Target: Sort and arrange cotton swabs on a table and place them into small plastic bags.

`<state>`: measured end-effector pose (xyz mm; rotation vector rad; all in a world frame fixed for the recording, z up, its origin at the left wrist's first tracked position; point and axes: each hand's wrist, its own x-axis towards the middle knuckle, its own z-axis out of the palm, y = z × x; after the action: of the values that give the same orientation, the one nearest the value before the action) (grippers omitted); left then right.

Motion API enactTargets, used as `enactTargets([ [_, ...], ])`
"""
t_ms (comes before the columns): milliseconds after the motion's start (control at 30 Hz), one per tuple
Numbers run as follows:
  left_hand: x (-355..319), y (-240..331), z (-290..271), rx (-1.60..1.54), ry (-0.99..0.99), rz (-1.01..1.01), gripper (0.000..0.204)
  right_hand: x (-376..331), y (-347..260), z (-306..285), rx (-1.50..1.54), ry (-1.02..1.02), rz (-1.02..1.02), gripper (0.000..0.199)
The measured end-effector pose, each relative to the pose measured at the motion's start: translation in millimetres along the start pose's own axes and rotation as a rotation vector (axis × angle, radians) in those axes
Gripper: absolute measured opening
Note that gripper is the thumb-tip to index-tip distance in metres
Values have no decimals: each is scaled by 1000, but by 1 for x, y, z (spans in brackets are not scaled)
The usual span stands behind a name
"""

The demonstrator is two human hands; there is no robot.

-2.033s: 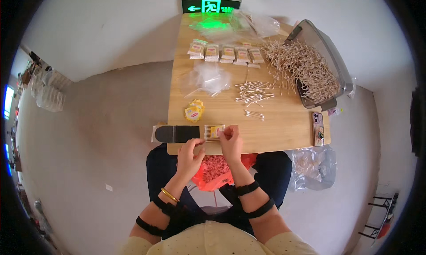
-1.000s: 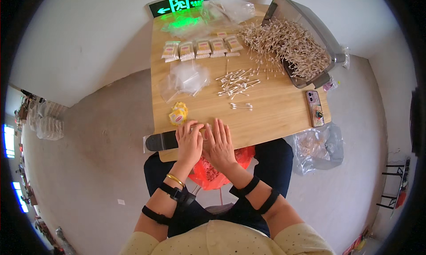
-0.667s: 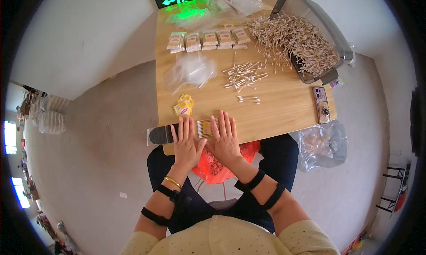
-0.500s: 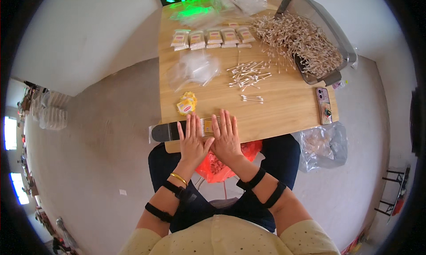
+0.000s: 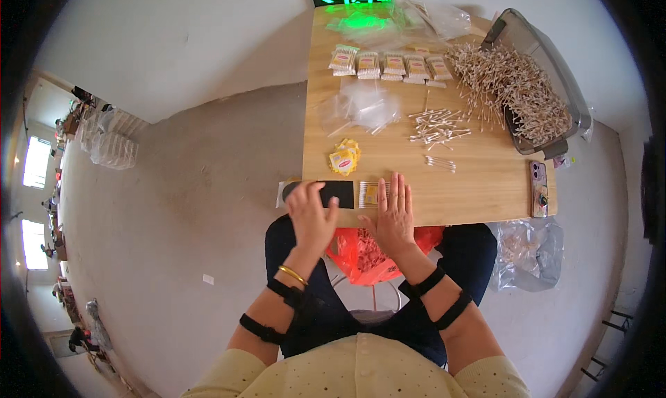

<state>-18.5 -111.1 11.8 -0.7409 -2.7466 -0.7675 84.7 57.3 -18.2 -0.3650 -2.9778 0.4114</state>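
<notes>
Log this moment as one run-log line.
left hand: open, above black bar | right hand: flat on swab packet | table: loose swabs

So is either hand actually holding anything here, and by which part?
Nothing is gripped. The right hand lies flat, fingers on a small packet at the table edge; the left hand hovers open by a black pad.

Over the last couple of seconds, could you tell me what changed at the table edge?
The left hand lifted off the small flat packet and drew back toward the black device, fingers curled. The right hand went from pinching the packet to lying flat, fingers spread, against it. The yellow sachets, swab pile and phone stayed put.
</notes>
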Motion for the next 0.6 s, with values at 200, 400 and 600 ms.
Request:
enactTargets([
  [200,19,-37,-20,205,-157,-5,24,15,-43,14,-35,-43,-46,98],
  [400,41,-40,-13,403,-280,90,22,28,-69,26,-11,25,-36,97],
  [600,58,-35,-12,491,-453,213,17,30,-79,26,-11,10,-31,95],
])
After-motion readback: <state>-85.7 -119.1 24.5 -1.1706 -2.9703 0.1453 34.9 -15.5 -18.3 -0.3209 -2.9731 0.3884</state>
